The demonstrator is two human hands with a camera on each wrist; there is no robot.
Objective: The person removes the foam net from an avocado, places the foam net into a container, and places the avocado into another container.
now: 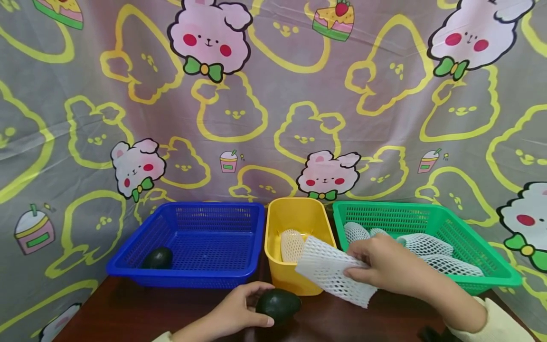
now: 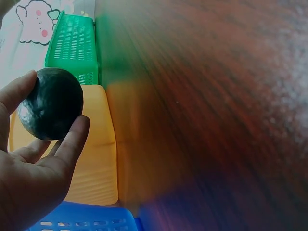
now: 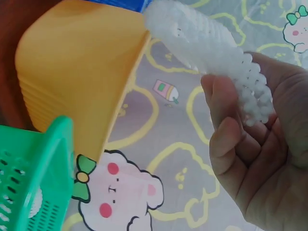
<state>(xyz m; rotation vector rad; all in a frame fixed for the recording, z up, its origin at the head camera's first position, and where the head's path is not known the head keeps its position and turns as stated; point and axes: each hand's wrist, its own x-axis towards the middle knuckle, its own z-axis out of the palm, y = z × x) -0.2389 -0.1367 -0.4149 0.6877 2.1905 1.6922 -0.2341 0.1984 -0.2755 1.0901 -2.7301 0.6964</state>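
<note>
My left hand (image 1: 239, 306) grips a dark green avocado (image 1: 279, 305) in front of the yellow bin, with thumb and fingers around it in the left wrist view (image 2: 52, 103). My right hand (image 1: 382, 266) pinches a white foam net sleeve (image 1: 331, 268) between thumb and fingers. The sleeve looks flattened and slants across the front right rim of the yellow bin (image 1: 273, 254). Inside that bin stands another foam net (image 1: 292, 244). A second avocado (image 1: 158, 258) lies at the front left of the blue basket (image 1: 183, 272).
To the right, a green basket (image 1: 470, 237) holds several items in white foam nets (image 1: 427, 243). All three containers stand side by side on a dark brown wooden table (image 1: 115, 308). A grey cartoon-print cloth (image 1: 265, 95) hangs behind them. A small dark object (image 1: 429, 334) shows at the bottom right.
</note>
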